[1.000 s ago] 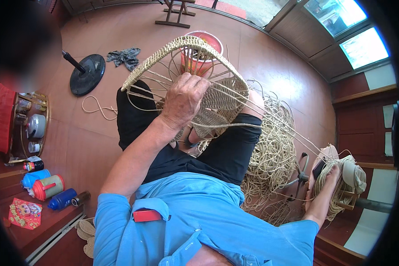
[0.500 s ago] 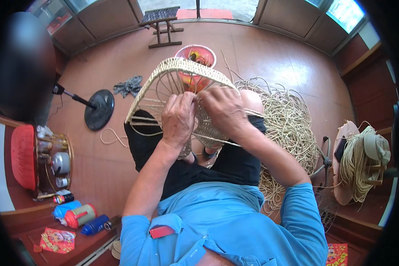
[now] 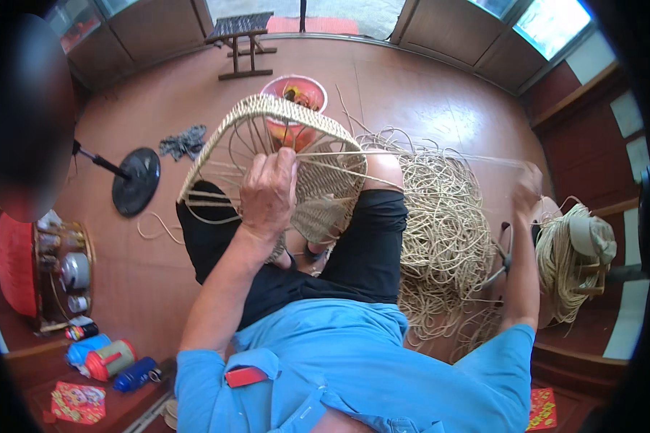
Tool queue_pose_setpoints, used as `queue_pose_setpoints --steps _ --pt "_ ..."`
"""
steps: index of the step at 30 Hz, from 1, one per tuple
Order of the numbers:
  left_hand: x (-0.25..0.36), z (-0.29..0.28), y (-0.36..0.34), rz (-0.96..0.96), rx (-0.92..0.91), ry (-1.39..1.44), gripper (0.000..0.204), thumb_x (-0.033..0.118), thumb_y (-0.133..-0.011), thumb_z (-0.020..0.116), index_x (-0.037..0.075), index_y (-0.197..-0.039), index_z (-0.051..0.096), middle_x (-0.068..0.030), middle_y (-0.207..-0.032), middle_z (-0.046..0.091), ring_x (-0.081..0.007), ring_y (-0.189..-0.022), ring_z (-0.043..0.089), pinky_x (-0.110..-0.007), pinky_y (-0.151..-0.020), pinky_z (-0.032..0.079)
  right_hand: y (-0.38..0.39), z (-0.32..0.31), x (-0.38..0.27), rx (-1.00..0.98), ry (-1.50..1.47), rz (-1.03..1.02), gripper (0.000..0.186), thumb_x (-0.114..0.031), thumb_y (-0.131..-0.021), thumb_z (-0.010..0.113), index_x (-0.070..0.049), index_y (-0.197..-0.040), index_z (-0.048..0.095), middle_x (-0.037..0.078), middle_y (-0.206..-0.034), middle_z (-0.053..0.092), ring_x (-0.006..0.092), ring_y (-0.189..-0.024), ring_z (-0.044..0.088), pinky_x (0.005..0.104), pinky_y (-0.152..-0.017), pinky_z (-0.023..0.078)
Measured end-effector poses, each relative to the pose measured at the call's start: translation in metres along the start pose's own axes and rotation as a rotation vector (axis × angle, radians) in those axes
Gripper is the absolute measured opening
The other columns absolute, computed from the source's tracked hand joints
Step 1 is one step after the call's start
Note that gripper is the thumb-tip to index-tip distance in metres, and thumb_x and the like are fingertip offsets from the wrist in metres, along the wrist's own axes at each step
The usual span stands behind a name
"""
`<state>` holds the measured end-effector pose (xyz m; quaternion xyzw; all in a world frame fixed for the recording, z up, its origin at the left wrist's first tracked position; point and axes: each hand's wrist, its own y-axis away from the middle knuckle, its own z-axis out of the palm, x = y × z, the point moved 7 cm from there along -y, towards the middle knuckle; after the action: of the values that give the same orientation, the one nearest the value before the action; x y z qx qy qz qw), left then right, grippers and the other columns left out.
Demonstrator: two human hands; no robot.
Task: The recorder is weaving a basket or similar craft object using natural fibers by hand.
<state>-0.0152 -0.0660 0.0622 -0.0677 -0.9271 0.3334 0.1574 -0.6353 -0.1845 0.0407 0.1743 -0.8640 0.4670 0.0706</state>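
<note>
A basket-like woven piece point(image 3: 289, 108) of straw-coloured cord, with a thick braided rim and bare spread ribs, rests between my knees. My left hand point(image 3: 266, 193) is closed at its ribs, thumb and fingers pinched together at the spot where a cord point(image 3: 332, 153) comes out. That cord runs taut to the right, over my knee. Far out to the right, my right hand point(image 3: 527, 189) is closed on the cord's other stretch, somewhat blurred by motion. Exactly what lies between the left fingertips is hidden.
A big heap of loose cord point(image 3: 444, 231) lies right of my leg; a cord coil point(image 3: 562, 267) hangs beyond it. A pink basin point(image 3: 318, 90) stands behind the woven piece. Leftward are a fan base point(image 3: 137, 182), a grey rag point(image 3: 184, 142) and several flasks point(image 3: 112, 361). A stool point(image 3: 245, 50) stands far off.
My right hand has swung from beside the left hand far out to the right, drawing the cord straight. The left hand stays at the ribs. The whole view has shifted slightly.
</note>
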Motion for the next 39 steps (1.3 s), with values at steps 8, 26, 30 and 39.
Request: queue_pose_setpoints --steps 8,26,30,39 --pt "0.020 0.015 -0.022 0.081 0.040 -0.015 0.025 0.012 -0.095 0.077 0.010 -0.113 0.059 -0.0076 -0.088 0.066 -0.0289 -0.088 0.068 -0.045 -0.079 0.056 0.362 -0.164 0.318 -0.181 -0.414 0.999 0.034 -0.024 -0.113 0.051 -0.017 -0.142 0.067 0.006 -0.122 0.074 0.0182 -0.088 0.070 0.0336 -0.072 0.055" --pt "-0.012 0.008 -0.005 -0.243 0.083 0.391 0.023 0.009 -0.101 0.076 0.007 -0.114 0.056 -0.0118 -0.094 0.066 -0.0314 -0.085 0.073 -0.044 -0.076 0.058 0.126 -0.047 -0.119 -0.609 -0.257 0.522 0.039 -0.020 -0.098 0.074 -0.003 -0.133 0.071 0.021 -0.123 0.073 0.0390 -0.113 0.071 0.0488 -0.100 0.056" --pt "-0.030 0.029 0.013 -0.523 0.078 1.072 0.015 0.007 -0.107 0.071 0.009 -0.113 0.058 -0.0026 -0.089 0.064 -0.0092 -0.068 0.059 -0.027 -0.060 0.049 -0.038 -0.065 -0.280 -0.311 -0.826 0.460 0.024 -0.001 -0.099 0.075 -0.005 -0.123 0.079 0.012 -0.117 0.077 0.0243 -0.106 0.076 0.0365 -0.094 0.061" --pt "-0.066 -0.037 0.052 -0.827 -0.092 1.390 0.028 0.017 -0.111 0.066 0.008 -0.136 0.056 0.0020 -0.086 0.059 -0.0007 -0.058 0.041 -0.016 -0.048 0.033 -0.140 -0.071 -0.481 -0.139 -1.094 0.211 0.028 -0.012 -0.093 0.079 -0.014 -0.121 0.076 0.007 -0.105 0.071 0.0296 -0.100 0.069 0.0433 -0.092 0.053"
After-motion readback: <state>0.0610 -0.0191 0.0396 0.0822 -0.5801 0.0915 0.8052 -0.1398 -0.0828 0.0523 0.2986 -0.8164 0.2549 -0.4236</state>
